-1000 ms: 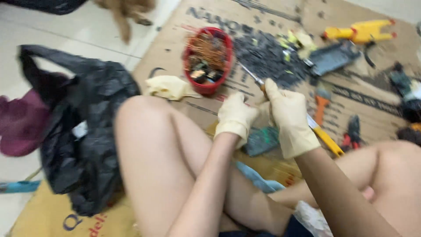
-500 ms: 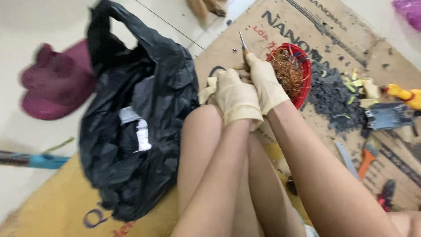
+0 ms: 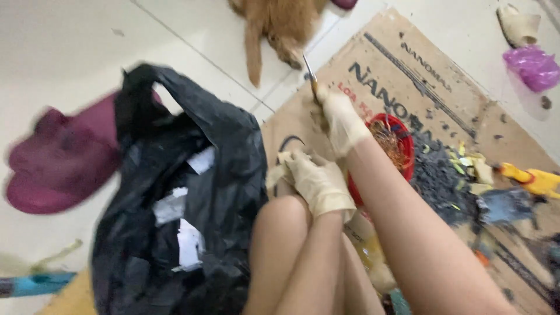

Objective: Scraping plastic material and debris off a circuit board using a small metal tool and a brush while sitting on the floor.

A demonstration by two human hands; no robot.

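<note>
Hands: two, both in cream gloves. Right hand [image 3: 341, 119] was closed around a thin metal blade tool [image 3: 309, 73], tip pointing up, just beyond the red bowl [image 3: 402, 137]. Left hand [image 3: 315, 181] was loosely curled on a spare cream glove [image 3: 279, 170], beside the bowl's near rim. Bowl: one, holding copper wire strands, on a brown cardboard sheet [image 3: 379, 64] with dark block lettering. Black plastic bag [image 3: 192, 192]: one, left of the bowl, white paper scraps inside. Maroon slipper [image 3: 58, 160]: one, beyond the bag.

Thin metal blade [image 3: 309, 69], upright, gripped, above cardboard
</note>
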